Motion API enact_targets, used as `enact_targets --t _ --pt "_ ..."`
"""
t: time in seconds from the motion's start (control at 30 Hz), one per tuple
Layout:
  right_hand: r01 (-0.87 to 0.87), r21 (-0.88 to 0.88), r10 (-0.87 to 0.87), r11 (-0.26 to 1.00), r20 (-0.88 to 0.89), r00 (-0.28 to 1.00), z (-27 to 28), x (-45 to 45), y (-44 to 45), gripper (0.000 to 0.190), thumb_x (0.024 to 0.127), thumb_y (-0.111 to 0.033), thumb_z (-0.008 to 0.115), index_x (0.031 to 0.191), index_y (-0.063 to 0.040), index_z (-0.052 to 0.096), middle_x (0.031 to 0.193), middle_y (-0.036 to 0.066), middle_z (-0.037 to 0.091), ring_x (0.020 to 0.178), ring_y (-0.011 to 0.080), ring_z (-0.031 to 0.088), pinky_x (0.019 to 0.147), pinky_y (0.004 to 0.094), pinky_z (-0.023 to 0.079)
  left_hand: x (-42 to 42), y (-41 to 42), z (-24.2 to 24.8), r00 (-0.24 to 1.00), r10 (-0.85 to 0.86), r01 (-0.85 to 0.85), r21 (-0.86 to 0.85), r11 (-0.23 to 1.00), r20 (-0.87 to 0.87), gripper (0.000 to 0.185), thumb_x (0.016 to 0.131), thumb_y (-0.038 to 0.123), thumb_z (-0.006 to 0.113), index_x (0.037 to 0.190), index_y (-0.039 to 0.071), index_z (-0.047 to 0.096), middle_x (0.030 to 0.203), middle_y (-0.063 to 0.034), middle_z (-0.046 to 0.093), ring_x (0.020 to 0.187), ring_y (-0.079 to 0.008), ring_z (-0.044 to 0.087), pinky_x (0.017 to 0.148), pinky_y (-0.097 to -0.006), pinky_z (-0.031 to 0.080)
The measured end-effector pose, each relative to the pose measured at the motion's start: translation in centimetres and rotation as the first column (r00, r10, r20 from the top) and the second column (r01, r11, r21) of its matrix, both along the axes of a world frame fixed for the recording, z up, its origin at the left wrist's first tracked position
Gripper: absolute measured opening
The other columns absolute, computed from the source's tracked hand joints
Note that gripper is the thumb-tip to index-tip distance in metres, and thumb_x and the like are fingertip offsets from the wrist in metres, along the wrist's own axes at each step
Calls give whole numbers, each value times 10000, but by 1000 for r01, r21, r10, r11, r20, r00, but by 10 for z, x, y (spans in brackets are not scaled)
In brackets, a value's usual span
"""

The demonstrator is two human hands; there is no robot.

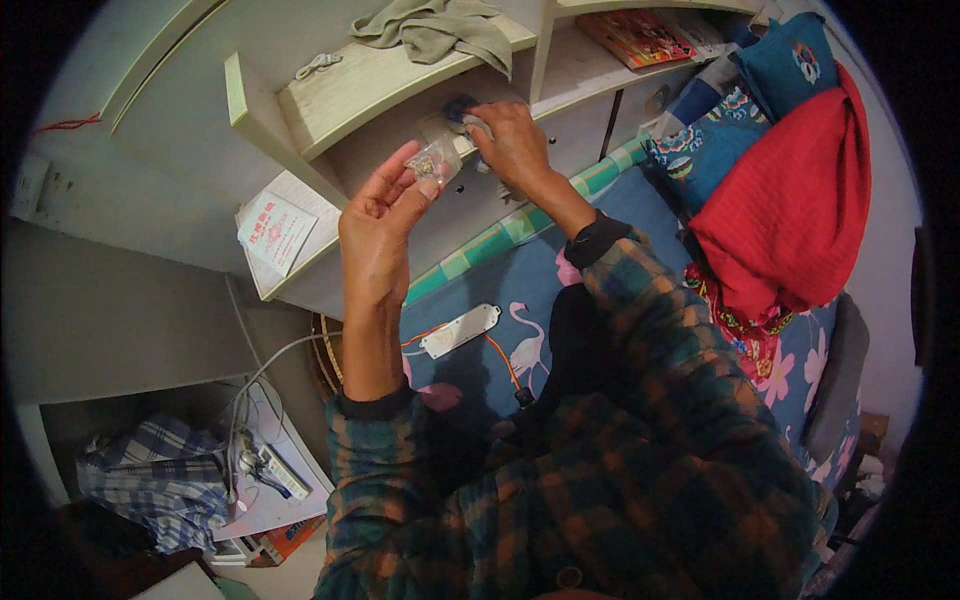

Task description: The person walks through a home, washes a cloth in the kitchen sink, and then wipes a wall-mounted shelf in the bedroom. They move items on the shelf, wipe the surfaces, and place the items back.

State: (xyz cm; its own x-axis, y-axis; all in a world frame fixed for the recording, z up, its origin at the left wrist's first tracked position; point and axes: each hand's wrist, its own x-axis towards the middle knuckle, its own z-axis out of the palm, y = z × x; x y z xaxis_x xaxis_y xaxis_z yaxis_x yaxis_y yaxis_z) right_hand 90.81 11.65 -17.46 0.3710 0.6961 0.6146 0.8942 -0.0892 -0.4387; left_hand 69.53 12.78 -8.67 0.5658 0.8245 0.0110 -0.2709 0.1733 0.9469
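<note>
My left hand [375, 217] pinches a small clear plastic bag [435, 163] between thumb and fingers. Tiny metallic pieces show through the plastic. Beside it, at the front edge of a headboard shelf [352, 161], my right hand [516, 142] curls around a crumpled grey-blue cloth [459, 109], partly hidden by the fingers. Greyish fabric also hangs below that edge. Beneath my hands, a flat white electrical module [461, 330] with orange wires lies on the flamingo-print bedsheet [442, 375]. A black connector [524, 397] is on one wire.
A grey-green cloth [435, 34] drapes over the upper shelf, near a coiled white cord [319, 66]. A printed packet [279, 231] lies on the left ledge. Pillows [787, 67] and a red blanket [795, 202] are at right. Lower left, cables hang beside a checked cloth [157, 472].
</note>
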Motion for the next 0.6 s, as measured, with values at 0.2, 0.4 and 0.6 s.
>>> enact_targets --t 0.2,0.4,0.6 --pt "5 3 -5 1000 13 1000 -1 0 1 245 846 -206 655 1071 -111 668 1019 111 633 993 341 558 844 437 475 -11 -18 19 998 -40 40 4 999 49 492 833 -40 654 1304 -59 514 1079 -119 640 1004 -198 648 911 -287 513" --pt "8 -15 -8 1000 8 1000 -1 0 1 254 844 -210 655 1077 -109 669 1012 112 634 996 342 558 845 436 474 -20 -29 26 998 -21 20 3 1000 62 453 844 -21 665 1272 -67 525 1085 -149 645 969 -197 653 888 -293 526" --pt "8 -5 -8 1000 20 1000 -3 0 3 250 844 -210 653 1074 -114 674 1009 105 635 992 330 560 852 426 475 -28 -41 35 994 -32 37 -50 998 106 423 886 8 630 1283 -75 510 1118 -171 640 1022 -237 657 891 -297 540"
